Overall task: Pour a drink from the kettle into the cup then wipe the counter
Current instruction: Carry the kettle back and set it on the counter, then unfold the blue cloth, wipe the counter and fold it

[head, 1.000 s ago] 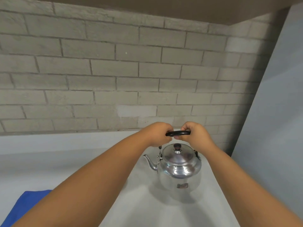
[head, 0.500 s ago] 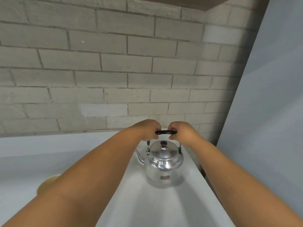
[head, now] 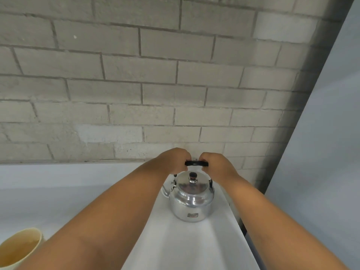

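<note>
Gripping the black handle (head: 196, 163) from both ends, the left hand (head: 172, 161) and the right hand (head: 216, 162) are curled tight around it, knuckles toward the wall, with only the middle stretch of the handle showing between them. Below hangs or sits the polished steel kettle (head: 191, 201); its base is at the white counter (head: 194, 246), though whether it touches cannot be told. Its domed lid (head: 192, 185) carries a dark knob (head: 193, 175), and the spout (head: 165, 190) points left, partly hidden behind the left forearm. A small label (head: 192, 215) on the kettle's front is too blurred to read. At the lower left corner stands a cream cup (head: 19, 248) holding pale amber liquid, well apart from the kettle. Behind runs a grey brick wall (head: 136, 84), and a plain grey panel (head: 321, 152) closes the right side.
</note>
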